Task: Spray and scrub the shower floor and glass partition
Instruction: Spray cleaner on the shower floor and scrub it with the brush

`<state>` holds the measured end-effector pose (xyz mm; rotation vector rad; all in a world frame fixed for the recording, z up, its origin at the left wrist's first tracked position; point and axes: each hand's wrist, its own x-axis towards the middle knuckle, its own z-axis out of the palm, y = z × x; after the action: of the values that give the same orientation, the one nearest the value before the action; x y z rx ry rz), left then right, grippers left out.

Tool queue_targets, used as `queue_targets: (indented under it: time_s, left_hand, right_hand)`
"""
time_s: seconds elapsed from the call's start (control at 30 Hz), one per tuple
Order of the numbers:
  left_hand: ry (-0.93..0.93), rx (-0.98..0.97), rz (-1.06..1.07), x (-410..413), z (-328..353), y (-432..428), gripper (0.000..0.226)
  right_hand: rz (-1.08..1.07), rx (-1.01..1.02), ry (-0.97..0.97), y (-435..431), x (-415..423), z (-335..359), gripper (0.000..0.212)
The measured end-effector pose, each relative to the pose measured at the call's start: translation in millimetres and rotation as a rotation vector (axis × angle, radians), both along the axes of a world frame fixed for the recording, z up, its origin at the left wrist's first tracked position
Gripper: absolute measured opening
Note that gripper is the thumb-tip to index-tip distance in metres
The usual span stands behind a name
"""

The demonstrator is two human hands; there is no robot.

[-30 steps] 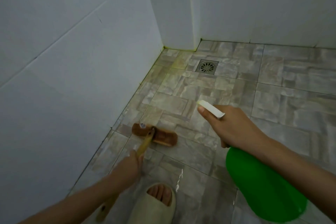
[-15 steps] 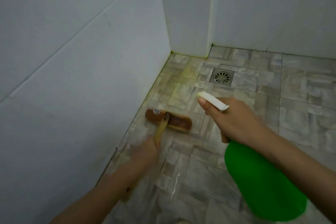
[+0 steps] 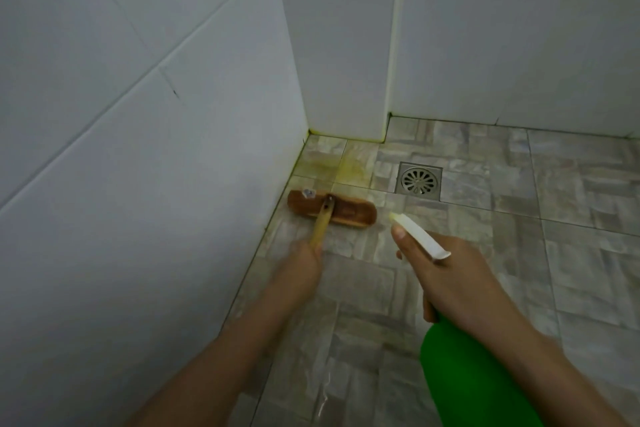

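Left hand point(image 3: 300, 269): curled round the pale wooden handle of a long-handled scrub brush point(image 3: 332, 210) with a brown oblong wooden head; the hand is motion-blurred.
Right hand point(image 3: 450, 276): wrapped round the neck of a bright green plastic spray bottle point(image 3: 467, 378), with the index finger stretched forward alongside the white nozzle point(image 3: 417, 236).
Brush: the head lies flat on the shower floor point(image 3: 561, 218), its left end close to the foot of the left wall point(image 3: 138, 114); the handle slants back to the left hand.
Bottle: held tilted above the floor, with the nozzle pointing forward over the tiles just right of the brush head.
Floor: grey-beige stone-patterned tiles, with a thin glistening streak between the forearms.
Drain point(image 3: 419, 181): a square metal grate, beyond the brush head and to its right, apart from it.
Stain point(image 3: 348, 166): a yellowish patch on the corner tiles just beyond the brush, with a yellow-green line along the foot of the wall.
Walls point(image 3: 519, 45): large white tiles, on the left and ahead.
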<state>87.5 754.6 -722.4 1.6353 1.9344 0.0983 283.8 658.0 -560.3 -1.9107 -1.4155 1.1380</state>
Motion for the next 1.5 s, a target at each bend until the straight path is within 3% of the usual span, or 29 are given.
queue_targets:
  time_s: [0.1,0.37,0.6,0.9,1.13,1.33,1.5]
  left_hand:
    - [0.025,-0.02,-0.034,-20.7,-0.4,-9.8,0.042]
    - [0.038,0.066,-0.031,27.9,4.4,130.5,0.05]
    - [0.024,0.058,-0.055,4.0,-15.6,46.7,0.042]
    - [0.003,0.065,-0.059,48.8,11.0,171.8,0.054]
    - [0.041,0.082,-0.253,53.6,-11.3,104.9,0.048]
    - [0.042,0.061,-0.058,69.8,15.0,161.5,0.055]
    - [0.034,0.053,-0.168,87.6,6.4,118.7,0.046]
  right_hand:
    - [0.003,0.015,-0.022,10.0,-4.0,-3.5,0.062]
    - [-0.044,0.021,-0.008,30.6,-7.9,-13.4,0.062]
    - [-0.037,0.018,-0.005,27.3,-3.2,-20.2,0.06]
    - [-0.058,0.024,-0.014,26.8,-1.3,-23.1,0.06]
    - [-0.084,-0.025,0.011,19.1,12.2,-28.7,0.059]
    - [-0.122,-0.018,-0.004,21.3,22.1,-31.3,0.06]
    - [-0.164,-0.003,0.024,21.7,25.9,-32.6,0.059]
